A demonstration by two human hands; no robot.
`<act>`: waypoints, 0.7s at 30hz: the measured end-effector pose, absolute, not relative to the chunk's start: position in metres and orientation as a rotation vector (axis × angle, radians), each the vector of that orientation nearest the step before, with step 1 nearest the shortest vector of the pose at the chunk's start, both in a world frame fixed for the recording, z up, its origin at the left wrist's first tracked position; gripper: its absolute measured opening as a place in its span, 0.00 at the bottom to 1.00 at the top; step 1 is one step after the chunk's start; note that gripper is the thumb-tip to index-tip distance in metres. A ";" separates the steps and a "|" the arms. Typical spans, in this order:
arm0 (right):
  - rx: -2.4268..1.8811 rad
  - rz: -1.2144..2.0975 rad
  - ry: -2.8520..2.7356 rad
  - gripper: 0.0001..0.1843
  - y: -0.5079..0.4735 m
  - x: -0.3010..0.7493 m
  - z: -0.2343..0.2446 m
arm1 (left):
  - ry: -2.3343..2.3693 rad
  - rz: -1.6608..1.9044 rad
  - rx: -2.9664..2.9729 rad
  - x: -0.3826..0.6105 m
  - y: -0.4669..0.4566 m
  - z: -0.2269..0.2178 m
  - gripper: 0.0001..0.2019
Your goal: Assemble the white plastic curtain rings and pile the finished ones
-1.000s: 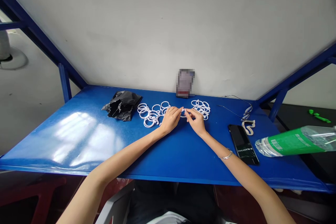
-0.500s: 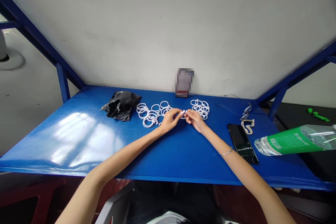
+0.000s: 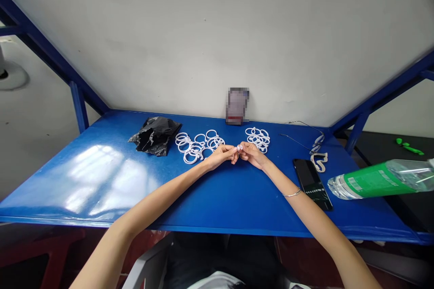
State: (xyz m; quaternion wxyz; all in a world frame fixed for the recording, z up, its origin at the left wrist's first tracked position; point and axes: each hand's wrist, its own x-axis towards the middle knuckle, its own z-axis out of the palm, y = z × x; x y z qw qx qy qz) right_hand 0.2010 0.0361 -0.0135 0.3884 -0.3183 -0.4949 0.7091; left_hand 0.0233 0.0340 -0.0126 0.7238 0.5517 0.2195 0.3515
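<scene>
Over the middle of the blue table, my left hand and my right hand meet with fingertips pinched. Between them shows a small part of a white curtain ring; the fingers hide most of it. Left of my left hand lies a loose group of white curtain rings, some overlapping, with small eyelets on them. Just behind my right hand is a second pile of white curtain rings. A thin silver bangle circles my right forearm.
A crumpled black plastic bag sits at left. A pixelated upright object leans on the wall. To the right are eyeglasses, a white looped item, a black phone and a green-labelled bottle. The blue table ends near my lap.
My fingers have shifted slightly around the small white part, and the left fingers are curled lower. The piles stay as they were; the view has moved a little.
</scene>
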 end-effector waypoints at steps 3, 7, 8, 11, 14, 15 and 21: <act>-0.788 1.833 -1.272 0.23 0.036 0.202 -0.013 | 0.456 0.791 1.225 0.023 0.034 -0.015 0.25; -0.782 1.849 -1.311 0.23 0.037 0.203 -0.013 | 0.460 0.787 1.247 0.023 0.035 -0.016 0.26; -0.782 1.851 -1.321 0.23 0.037 0.203 -0.014 | 0.460 0.784 1.247 0.023 0.035 -0.017 0.26; -0.783 1.860 -1.338 0.22 0.038 0.203 -0.014 | 0.440 0.790 1.228 0.023 0.035 -0.017 0.26; -0.774 1.874 -1.345 0.21 0.038 0.202 -0.013 | 0.431 0.794 1.207 0.023 0.035 -0.016 0.25; -0.770 1.880 -1.349 0.20 0.038 0.202 -0.012 | 0.431 0.792 1.205 0.023 0.035 -0.016 0.25; -0.751 1.900 -1.331 0.20 0.037 0.201 -0.011 | 0.431 0.783 1.198 0.022 0.035 -0.017 0.26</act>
